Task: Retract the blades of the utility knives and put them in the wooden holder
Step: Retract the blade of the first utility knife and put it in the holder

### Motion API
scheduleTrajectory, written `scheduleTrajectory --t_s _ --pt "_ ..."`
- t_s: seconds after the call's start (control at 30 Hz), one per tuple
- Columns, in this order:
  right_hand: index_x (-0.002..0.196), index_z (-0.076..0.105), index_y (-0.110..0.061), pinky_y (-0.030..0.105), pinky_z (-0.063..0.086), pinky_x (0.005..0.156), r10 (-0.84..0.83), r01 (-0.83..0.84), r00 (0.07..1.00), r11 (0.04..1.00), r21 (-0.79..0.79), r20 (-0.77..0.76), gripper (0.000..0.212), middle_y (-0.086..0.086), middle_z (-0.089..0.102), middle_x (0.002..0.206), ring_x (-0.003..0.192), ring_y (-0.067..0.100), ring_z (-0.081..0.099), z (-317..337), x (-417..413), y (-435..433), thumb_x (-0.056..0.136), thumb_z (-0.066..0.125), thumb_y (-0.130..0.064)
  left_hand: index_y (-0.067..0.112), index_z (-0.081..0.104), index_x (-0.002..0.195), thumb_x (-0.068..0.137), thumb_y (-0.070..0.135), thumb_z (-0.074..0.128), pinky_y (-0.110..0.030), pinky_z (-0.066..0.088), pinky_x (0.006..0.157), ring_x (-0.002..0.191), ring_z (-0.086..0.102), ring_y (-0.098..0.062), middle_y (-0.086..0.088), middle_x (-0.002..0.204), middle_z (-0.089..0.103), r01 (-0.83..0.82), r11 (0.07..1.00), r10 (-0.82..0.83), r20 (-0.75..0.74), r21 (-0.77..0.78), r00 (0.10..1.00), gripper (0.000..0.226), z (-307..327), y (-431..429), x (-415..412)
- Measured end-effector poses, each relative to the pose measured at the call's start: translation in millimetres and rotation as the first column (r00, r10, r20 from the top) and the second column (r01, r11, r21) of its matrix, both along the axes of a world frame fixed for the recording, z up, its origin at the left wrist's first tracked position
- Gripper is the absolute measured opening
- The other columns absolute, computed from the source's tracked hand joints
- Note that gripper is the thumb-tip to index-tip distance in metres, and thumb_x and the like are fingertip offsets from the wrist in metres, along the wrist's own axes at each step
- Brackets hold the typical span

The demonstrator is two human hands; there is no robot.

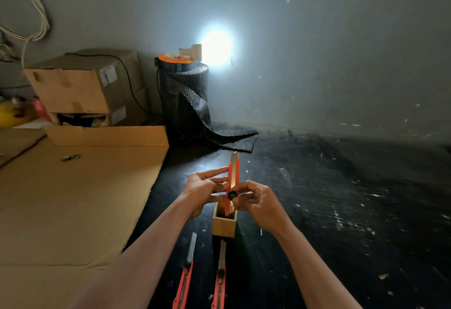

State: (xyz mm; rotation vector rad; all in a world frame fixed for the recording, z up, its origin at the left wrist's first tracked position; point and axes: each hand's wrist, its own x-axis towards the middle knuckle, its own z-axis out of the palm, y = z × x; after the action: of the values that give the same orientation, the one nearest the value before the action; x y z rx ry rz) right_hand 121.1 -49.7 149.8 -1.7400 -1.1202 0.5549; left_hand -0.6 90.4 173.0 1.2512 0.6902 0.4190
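An orange utility knife (233,179) is held upright over the wooden holder (224,223), its tail near the holder's mouth and a short piece of blade showing at the top. My left hand (206,186) steadies the knife's body with its fingertips. My right hand (253,199) pinches the black slider knob on the knife. Two more orange utility knives lie on the dark floor nearer to me with long blades extended toward the holder: one on the left (186,272) and one on the right (220,277).
Flattened cardboard (73,199) covers the floor to the left. Stacked cardboard boxes (87,84) stand behind it. A roll of black bubble wrap (185,99) stands by the wall with a bright lamp (214,48) on top. The floor is dark and scuffed.
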Motion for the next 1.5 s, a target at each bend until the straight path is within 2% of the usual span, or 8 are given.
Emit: scheduleTrajectory --t_s 0.17,0.3,0.47,0.67,0.8,0.97,1.17,1.5 --pt "0.118 0.069 -0.016 0.039 0.061 0.093 -0.029 0.033 0.992 0.999 -0.030 0.122 0.025 -0.001 0.074 0.117 0.105 0.016 0.071 -4 -9 0 0.094 0.070 -0.011 0.012 0.073 0.122 0.089 -0.013 0.067 -0.036 0.064 0.069 0.089 0.080 -0.024 -0.009 0.099 0.082 -0.013 0.996 0.013 0.000 0.084 1.000 0.042 3 3 2" --pt "0.129 0.065 -0.019 0.014 0.053 0.085 -0.058 0.066 0.975 0.997 -0.028 0.215 0.034 -0.001 0.070 0.126 0.111 0.011 0.066 -1 -14 2 0.096 0.067 -0.010 0.012 0.072 0.124 0.088 -0.011 0.069 -0.033 0.065 0.067 0.086 0.081 -0.020 -0.006 0.098 0.082 -0.032 0.994 0.029 0.028 0.107 0.999 0.043 6 5 5" --pt "0.104 0.056 -0.028 0.022 0.056 0.084 -0.159 0.157 0.974 0.987 0.023 0.163 0.025 -0.009 0.069 0.107 0.098 0.008 0.067 1 -18 6 0.089 0.076 -0.027 0.013 0.072 0.125 0.089 -0.012 0.067 -0.035 0.065 0.069 0.088 0.081 -0.024 -0.009 0.103 0.081 -0.019 0.993 0.014 0.042 0.118 0.999 0.044 6 4 10" --pt "0.120 0.063 -0.023 0.004 0.047 0.070 -0.131 0.128 0.971 0.991 0.028 0.201 0.030 -0.001 0.071 0.123 0.101 0.004 0.062 2 -15 7 0.092 0.073 -0.015 0.011 0.070 0.128 0.089 -0.010 0.069 -0.038 0.066 0.072 0.089 0.080 -0.023 -0.008 0.103 0.081 -0.032 0.991 0.024 0.063 0.128 0.998 0.045 6 8 11" --pt "0.104 0.057 -0.027 0.010 0.047 0.069 -0.180 0.177 0.970 0.984 0.035 0.164 0.021 -0.009 0.068 0.107 0.092 0.002 0.063 4 -16 8 0.091 0.074 -0.026 0.011 0.070 0.129 0.089 -0.011 0.068 -0.045 0.065 0.079 0.094 0.079 -0.028 -0.013 0.110 0.079 -0.031 0.990 0.023 0.061 0.140 0.998 0.046 5 8 13" --pt "0.121 0.066 -0.023 0.009 0.050 0.077 -0.128 0.120 0.968 0.992 0.048 0.215 0.032 -0.001 0.069 0.122 0.102 0.006 0.063 -1 -11 12 0.091 0.074 -0.013 0.011 0.069 0.131 0.089 -0.008 0.070 -0.046 0.064 0.083 0.095 0.079 -0.026 -0.012 0.111 0.079 -0.047 0.988 0.037 0.072 0.147 0.997 0.046 1 11 15" --pt "0.106 0.063 -0.024 0.012 0.049 0.075 -0.181 0.170 0.967 0.983 0.074 0.178 0.019 -0.007 0.069 0.109 0.096 0.006 0.065 -5 -11 19 0.091 0.074 -0.024 0.011 0.068 0.132 0.089 -0.009 0.069 -0.041 0.066 0.076 0.093 0.080 -0.025 -0.012 0.111 0.079 -0.035 0.987 0.023 0.077 0.157 0.997 0.047 0 14 16" --pt "0.117 0.067 -0.017 0.029 0.059 0.091 -0.133 0.129 0.978 0.991 0.038 0.162 0.025 0.002 0.071 0.120 0.106 0.012 0.066 -15 -3 26 0.094 0.070 -0.012 0.011 0.068 0.132 0.089 -0.009 0.069 -0.035 0.066 0.072 0.093 0.080 -0.023 -0.011 0.112 0.079 -0.036 0.990 0.028 0.064 0.137 0.998 0.048 -6 22 18"
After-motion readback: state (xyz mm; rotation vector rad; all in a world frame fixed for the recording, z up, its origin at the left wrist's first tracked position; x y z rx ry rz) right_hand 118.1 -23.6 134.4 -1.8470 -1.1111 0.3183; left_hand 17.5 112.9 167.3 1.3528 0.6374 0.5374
